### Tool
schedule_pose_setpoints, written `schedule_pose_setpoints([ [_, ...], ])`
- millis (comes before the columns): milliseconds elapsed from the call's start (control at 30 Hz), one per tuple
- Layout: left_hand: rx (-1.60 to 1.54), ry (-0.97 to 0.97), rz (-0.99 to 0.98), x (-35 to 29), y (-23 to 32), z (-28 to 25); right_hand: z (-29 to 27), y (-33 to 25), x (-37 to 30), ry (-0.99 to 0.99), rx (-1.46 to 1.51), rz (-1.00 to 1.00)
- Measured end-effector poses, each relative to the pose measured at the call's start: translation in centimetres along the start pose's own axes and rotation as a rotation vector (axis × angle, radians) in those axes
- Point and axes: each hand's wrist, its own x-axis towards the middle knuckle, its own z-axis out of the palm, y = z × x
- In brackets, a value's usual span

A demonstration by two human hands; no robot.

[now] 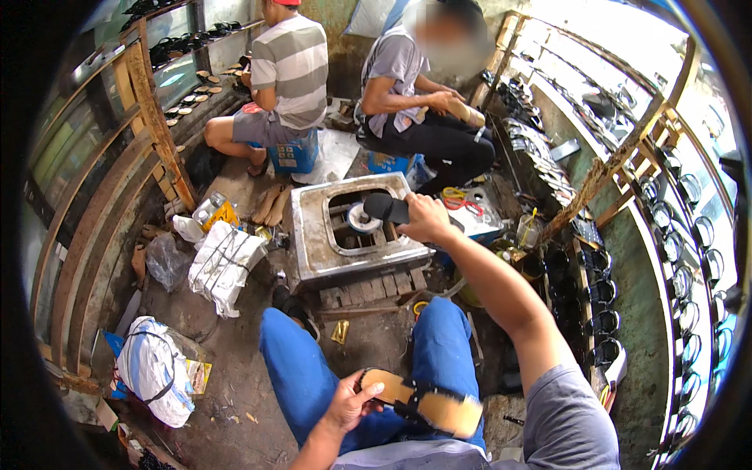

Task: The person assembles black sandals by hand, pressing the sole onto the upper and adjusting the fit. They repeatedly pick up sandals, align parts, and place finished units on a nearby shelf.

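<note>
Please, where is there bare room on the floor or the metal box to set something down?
Best is the floor between the lower white bundle and the left knee, despite small scraps. The metal box offers only a narrow strip left of its opening. Crowded: its right edge, by the right hand.

Near, a sandal (409,395) lies in the left grip (350,403), over the lap (384,429). Farther, the right grip (427,219) holds a flat piece (387,208) above a casing (313,235). Behind sit 2 people (291,72); 2 bundles (227,266) lie left; sandals (688,316) line the right.
</note>
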Motion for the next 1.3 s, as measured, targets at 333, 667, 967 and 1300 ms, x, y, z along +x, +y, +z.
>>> schedule_pose_setpoints([
  [333, -0.420, 0.132, 0.246, 2.9, -1.3, -0.9, 5.6, -8.0, 8.4, 0.212, 0.006, -0.105],
  [667, -0.548, -0.032, 0.272, 3.1, -0.7, -0.7, -1.2, -10.3, 5.3, 0.476, 0.007, -0.290],
  [967, -0.528, -0.016, 0.264, 2.5, 1.7, 0.9, -6.5, -4.9, -20.8, 0.074, 0.919, -0.067],
  [1300, -0.202, -0.040, 0.306, -0.6, 2.9, 4.0, -2.7, -9.2, -36.7, -0.283, 1.449, 0.197],
])
